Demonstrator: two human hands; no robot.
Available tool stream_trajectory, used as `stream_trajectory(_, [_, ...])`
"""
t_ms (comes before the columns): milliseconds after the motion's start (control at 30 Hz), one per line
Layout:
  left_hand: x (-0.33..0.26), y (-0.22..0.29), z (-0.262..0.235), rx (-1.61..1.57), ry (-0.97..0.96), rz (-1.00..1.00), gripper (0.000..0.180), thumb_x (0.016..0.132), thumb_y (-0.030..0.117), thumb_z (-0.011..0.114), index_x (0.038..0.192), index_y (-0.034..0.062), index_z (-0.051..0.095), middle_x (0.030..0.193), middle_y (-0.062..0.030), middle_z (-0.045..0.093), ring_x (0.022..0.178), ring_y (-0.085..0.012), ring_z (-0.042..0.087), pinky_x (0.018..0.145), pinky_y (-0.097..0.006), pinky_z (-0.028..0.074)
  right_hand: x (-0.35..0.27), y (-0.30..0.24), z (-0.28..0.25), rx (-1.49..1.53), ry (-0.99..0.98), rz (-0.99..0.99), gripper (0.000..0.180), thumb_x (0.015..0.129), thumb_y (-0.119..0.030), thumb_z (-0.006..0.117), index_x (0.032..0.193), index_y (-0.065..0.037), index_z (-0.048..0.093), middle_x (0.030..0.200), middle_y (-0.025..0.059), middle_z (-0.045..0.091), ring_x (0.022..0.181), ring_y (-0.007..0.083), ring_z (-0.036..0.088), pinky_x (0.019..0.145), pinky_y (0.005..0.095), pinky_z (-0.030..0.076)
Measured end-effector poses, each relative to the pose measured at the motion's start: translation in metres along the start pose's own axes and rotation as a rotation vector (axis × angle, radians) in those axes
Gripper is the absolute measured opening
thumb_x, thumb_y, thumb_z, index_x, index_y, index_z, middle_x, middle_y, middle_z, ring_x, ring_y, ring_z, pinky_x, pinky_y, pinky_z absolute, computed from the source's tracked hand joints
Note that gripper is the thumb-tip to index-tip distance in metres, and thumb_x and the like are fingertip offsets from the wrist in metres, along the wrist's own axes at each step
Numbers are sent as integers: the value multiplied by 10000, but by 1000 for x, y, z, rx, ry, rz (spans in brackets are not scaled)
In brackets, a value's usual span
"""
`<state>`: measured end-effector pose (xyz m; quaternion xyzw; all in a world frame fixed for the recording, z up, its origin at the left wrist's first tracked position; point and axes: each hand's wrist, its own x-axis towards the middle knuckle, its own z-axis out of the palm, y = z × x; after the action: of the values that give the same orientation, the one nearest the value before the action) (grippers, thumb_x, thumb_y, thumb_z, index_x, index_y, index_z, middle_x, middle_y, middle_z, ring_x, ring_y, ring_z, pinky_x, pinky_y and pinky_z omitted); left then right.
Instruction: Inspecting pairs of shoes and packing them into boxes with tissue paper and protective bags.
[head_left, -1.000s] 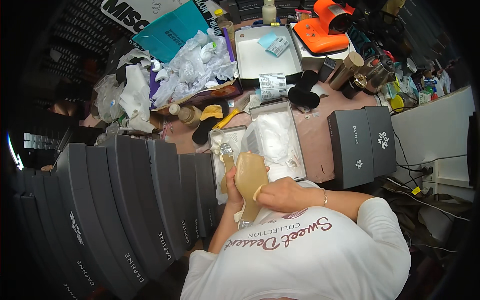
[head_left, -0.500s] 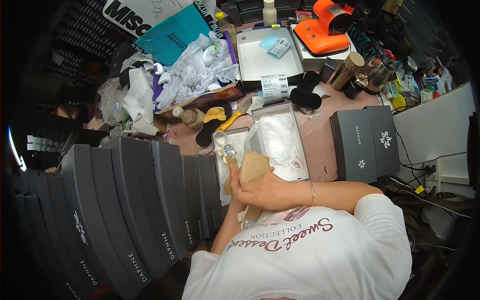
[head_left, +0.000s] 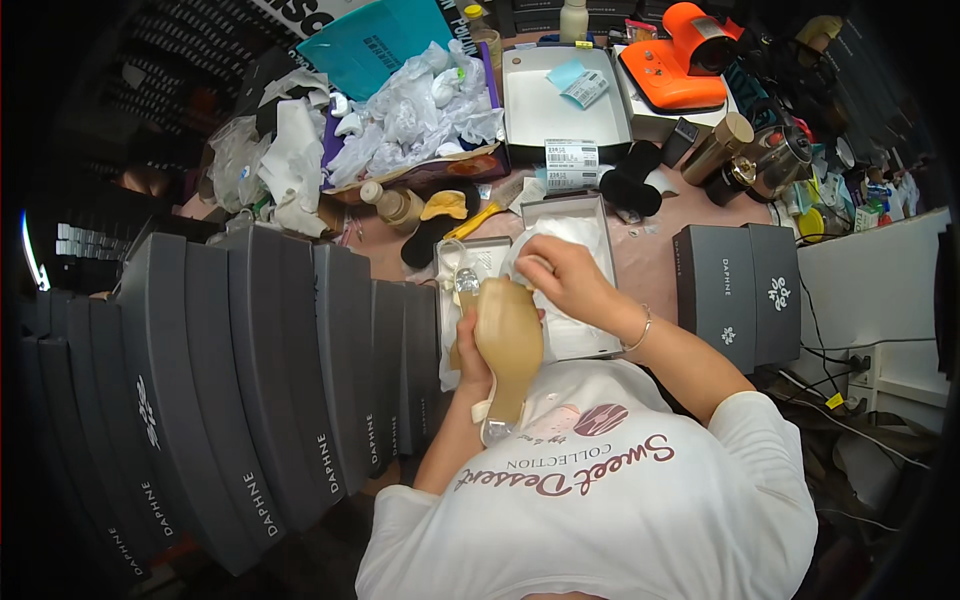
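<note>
My left hand (head_left: pixel 473 362) is closed around a beige sandal (head_left: pixel 512 335), held sole up with its clear heel toward my shirt. A second sandal (head_left: pixel 467 283), with a shiny silvery piece at its end, is held alongside it on the left, mostly hidden by my fingers. My right hand (head_left: pixel 575 278) is just right of the first sandal's front end, its fingers curled together. Whatever they pinch, if anything, is too small or hidden to name. Beneath the hands lies an open grey shoebox (head_left: pixel 608 232) with white tissue paper (head_left: pixel 575 318) inside.
Stacked dark grey shoeboxes (head_left: pixel 285 380) rise at my left, and two more boxes (head_left: pixel 735 295) stand at the right. Behind are a yellow-handled brush (head_left: pixel 472 222), a bottle (head_left: pixel 390 203), a purple box of crumpled plastic (head_left: pixel 415 110), a white tray (head_left: pixel 530 90) and an orange machine (head_left: pixel 680 75).
My right hand has come off the sandal and lifted up and to the right, baring the sole. My left hand keeps its hold. The whole view has shifted slightly.
</note>
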<state>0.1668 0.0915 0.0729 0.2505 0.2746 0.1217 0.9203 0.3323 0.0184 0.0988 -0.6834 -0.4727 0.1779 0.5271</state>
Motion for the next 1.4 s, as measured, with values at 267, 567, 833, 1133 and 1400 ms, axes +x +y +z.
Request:
stream_trajectory(267, [39,13,-4,-222,183,152,567,875,548,405,1026,35,594,955,-138,645,851,-243,630,734,-335,524,-48,-35,8,229,-260,-25,120,850,-87,626,945,-17,650,857,113,577,709,246,595,645,321,481])
stream_trajectory(567, [33,-13,-12,-265,244,107,558,867,545,429,1051,40,581,946,-137,629,905,-301,624,766,-377,527,-62,-29,27,-73,-334,-154,146,740,-73,660,884,-92,658,846,58,572,734,257,612,614,364,500])
stream_trajectory(833, [33,-13,-12,-253,188,94,589,862,570,410,1078,45,566,997,-136,610,930,-288,617,801,-387,525,-61,-16,20,-111,-158,-95,178,759,-120,696,935,-117,671,867,50,586,739,229,627,628,332,517])
stream_trajectory(1133, [112,-21,-25,423,296,513,524,883,360,605,1212,-34,499,1118,-146,601,1063,-272,577,909,-374,459,-45,25,-42,85,52,303,149,878,-70,612,996,-5,675,860,60,565,693,111,557,608,242,465])
stream_trajectory(1400, [50,4,-149,1468,515,35,502,788,298,703,1125,-33,535,1016,-202,643,949,-339,629,833,-389,485,-86,54,-31,212,-24,505,152,879,-83,619,993,0,677,829,37,540,682,101,490,614,233,406])
